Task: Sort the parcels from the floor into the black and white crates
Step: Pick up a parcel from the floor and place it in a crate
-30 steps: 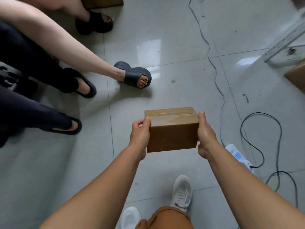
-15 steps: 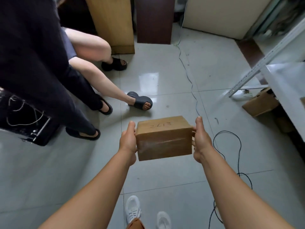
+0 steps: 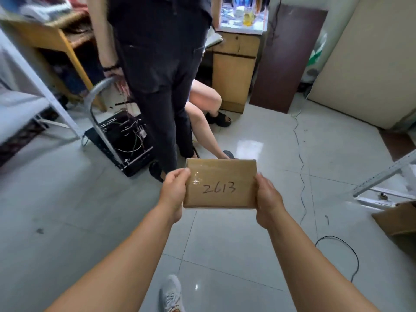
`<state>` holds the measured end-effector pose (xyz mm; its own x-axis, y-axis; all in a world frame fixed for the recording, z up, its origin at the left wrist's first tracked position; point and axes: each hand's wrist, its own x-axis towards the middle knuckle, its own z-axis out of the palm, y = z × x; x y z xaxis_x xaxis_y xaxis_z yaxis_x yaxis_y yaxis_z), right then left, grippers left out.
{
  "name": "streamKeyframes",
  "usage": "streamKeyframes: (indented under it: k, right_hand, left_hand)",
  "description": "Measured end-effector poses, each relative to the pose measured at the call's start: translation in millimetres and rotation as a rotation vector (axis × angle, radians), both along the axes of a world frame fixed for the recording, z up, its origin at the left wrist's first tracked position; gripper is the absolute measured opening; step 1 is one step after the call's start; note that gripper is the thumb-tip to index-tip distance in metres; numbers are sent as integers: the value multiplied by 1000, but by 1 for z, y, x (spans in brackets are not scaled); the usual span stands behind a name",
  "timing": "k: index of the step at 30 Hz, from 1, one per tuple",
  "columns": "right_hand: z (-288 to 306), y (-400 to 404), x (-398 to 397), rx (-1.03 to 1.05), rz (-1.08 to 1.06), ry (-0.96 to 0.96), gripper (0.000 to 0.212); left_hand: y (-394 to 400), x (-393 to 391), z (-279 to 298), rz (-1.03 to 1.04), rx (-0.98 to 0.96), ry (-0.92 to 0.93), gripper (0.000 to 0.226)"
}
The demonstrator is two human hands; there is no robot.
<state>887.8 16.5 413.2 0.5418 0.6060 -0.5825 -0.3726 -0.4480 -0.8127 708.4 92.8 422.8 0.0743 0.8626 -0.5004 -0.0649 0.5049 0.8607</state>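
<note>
The flat brown cardboard parcel (image 3: 221, 183) marked 2613 was up in the air, its long side lying between the left hand (image 3: 174, 188) and right hand (image 3: 267, 200), fingers clamped on its ends.

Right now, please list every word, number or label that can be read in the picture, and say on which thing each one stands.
"2613": handwritten in dark marker on the face of the brown parcel, held at its sides by the left hand and the right hand.
The items on the far counter are too small and blurred to show any text.
No other writing can be read.
</note>
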Motion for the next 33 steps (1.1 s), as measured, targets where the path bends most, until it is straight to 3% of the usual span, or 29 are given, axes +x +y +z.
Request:
streamKeyframes:
  k: [11, 15, 19, 33]
  right_hand:
    - [75, 34, -189, 181, 362, -90, 24]
    - [98, 35, -285, 219, 466, -28, 28]
    - [117, 24, -384, 269, 560, -2, 16]
    - [168, -52, -697, 341, 950, 94, 21]
  left_hand:
    - [-40, -197, 61, 454, 218, 84, 33]
    - [-59, -287, 82, 605, 251, 101, 35]
    - [-87, -380, 100, 758, 277, 110, 33]
    - [-227, -661, 155, 1187, 329, 197, 39]
